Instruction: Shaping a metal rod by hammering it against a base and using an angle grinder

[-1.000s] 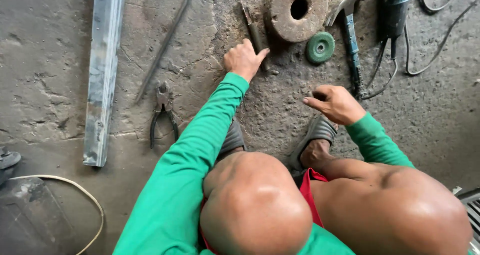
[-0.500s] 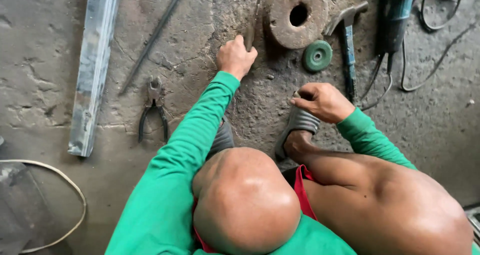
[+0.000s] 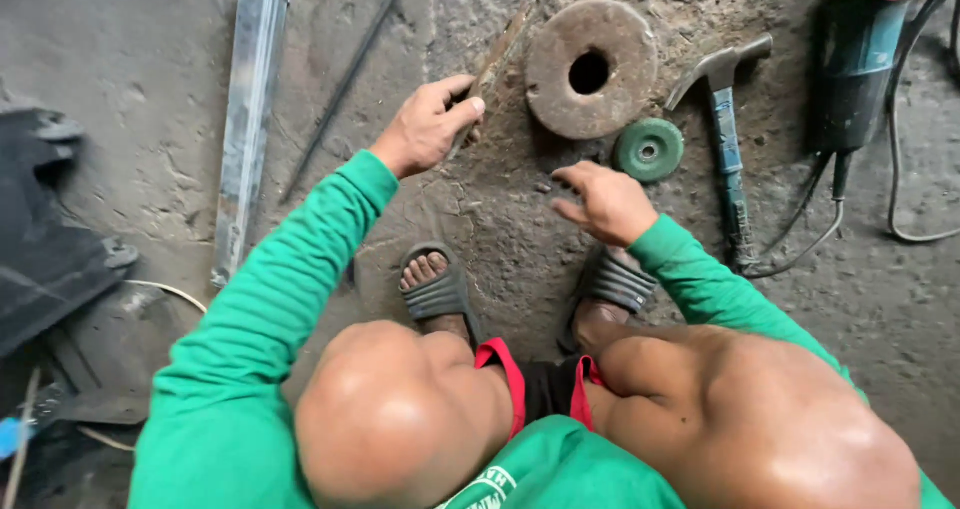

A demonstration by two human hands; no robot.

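While the person is squatting on the rough concrete floor [image 3: 130, 59], the head view is showing the left hand [image 3: 425, 127] closing around a flat, rusty metal piece [image 3: 497, 57], fingers curled over its lower end. That piece is lying with its long axis running diagonally, the free end pointing up and to the right, away from the person, and it is sitting just beside the left edge of a rusty round disc with a centre hole [image 3: 590, 67]. Whether the piece is lifted off the floor cannot be told.

The right hand [image 3: 603, 201] is hovering empty, fingers loosely spread and pointing left, just below the disc and near a small green grinding wheel [image 3: 648, 149]. A hammer with a blue handle [image 3: 728, 159] is lying to the right of the wheel, its head pointing up-left and its handle running down toward the person. Further right, a dark angle grinder [image 3: 855, 59] is resting with its cable [image 3: 905, 231] trailing across the floor.

On the left, a long metal strip [image 3: 243, 119] is lying nearly upright in the frame, with a thin rod [image 3: 345, 89] slanting beside it. 2 feet in grey sandals [image 3: 440, 291] are planted between the green sleeves.
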